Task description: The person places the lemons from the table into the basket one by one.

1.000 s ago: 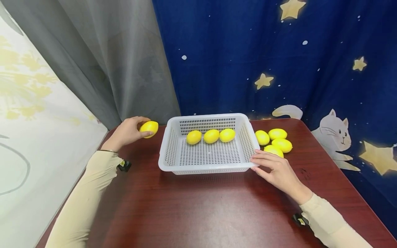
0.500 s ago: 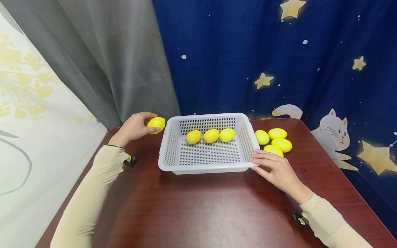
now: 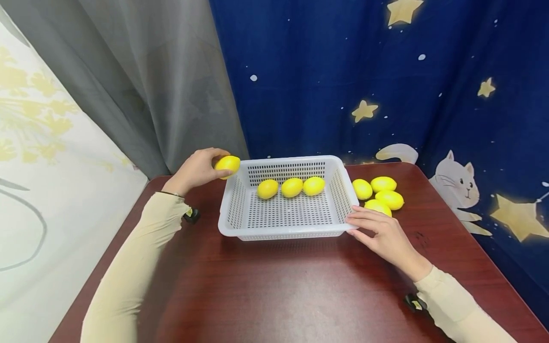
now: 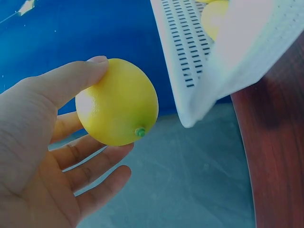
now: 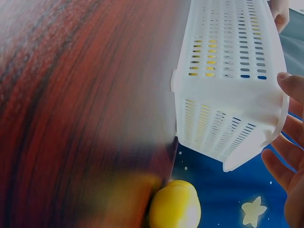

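A yellow lemon (image 3: 228, 166) is gripped by my left hand (image 3: 198, 169), just above the back left corner of a white perforated plastic basket (image 3: 283, 232). In the left wrist view, the thumb presses on the lemon (image 4: 118, 102) from one side, with fingers behind it. Inside the basket lie three lemons in a row: a left one (image 3: 268, 189), a middle one (image 3: 292, 187) and a right one (image 3: 314, 186). My right hand (image 3: 383, 238) holds the basket's front right corner by its rim, thumb at the front and fingers along the right side.
Several loose lemons (image 3: 389, 200) are grouped on the table right of the basket, close behind my right hand. The dark red wooden table (image 3: 274, 290) extends in front. A grey curtain (image 3: 188, 95) and a blue star-patterned curtain (image 3: 309, 95) hang behind its back edge.
My left hand has carried its lemon rightward and slightly up, from left of the basket to its back left corner. The right hand and the basket have stayed put.
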A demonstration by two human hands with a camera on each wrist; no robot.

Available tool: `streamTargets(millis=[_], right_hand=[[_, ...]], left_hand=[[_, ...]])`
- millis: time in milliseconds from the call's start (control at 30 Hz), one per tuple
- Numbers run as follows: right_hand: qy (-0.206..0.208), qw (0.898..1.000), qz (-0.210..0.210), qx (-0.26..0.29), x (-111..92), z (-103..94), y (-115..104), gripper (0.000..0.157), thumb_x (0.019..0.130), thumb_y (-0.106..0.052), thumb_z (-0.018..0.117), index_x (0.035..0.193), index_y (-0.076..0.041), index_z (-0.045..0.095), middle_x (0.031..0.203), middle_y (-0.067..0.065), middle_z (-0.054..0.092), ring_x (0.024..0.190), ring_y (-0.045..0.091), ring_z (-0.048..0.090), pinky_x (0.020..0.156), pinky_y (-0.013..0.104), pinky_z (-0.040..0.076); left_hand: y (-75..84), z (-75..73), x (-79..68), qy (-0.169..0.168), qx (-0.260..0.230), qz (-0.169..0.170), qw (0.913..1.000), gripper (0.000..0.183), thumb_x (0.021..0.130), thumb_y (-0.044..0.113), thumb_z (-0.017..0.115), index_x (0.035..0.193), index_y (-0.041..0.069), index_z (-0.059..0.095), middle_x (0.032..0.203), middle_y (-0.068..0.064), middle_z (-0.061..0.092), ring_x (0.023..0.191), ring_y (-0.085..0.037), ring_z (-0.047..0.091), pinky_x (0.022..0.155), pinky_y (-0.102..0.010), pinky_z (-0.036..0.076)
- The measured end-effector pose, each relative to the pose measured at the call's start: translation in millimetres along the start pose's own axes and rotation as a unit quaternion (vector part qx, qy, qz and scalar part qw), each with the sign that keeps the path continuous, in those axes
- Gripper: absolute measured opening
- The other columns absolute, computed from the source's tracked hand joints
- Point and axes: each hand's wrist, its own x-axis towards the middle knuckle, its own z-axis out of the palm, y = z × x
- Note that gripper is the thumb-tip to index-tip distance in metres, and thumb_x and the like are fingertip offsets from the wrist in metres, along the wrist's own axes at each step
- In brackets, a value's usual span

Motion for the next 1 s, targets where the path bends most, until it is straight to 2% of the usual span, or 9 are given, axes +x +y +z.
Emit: streamTargets(millis=[667,1000], right_hand=[[0.006,1.0,-0.004,0.007,0.3,0.4,1.2,0.047,0.068,-0.02,0.091,0.113,-0.017,0.076,0.114,0.001,0.076,0.116,0.023,0.067,0.108,0.0,0.025],[0.009,1.0,-0.003,0.006,0.1,1.2,0.0,0.047,0.068,-0.02,0.091,0.112,-0.017,0.077,0.114,0.0,0.076,0.115,0.023,0.068,0.108,0.0,0.026]], left_hand=[[30.6,6.4,22.5,-0.032,-0.004,0.003,0.9995,0.058,0.086,0.04,0.076,0.133,0.011,0.06,0.123,-0.01,0.066,0.101,-0.026,0.061,0.092,-0.043,0.054],[45.6,14.9,39.5,-0.054,-0.01,0.023,0.9982,0.06,0.085,0.041,0.076,0.134,0.01,0.059,0.124,-0.008,0.066,0.106,-0.024,0.063,0.096,-0.042,0.054]])
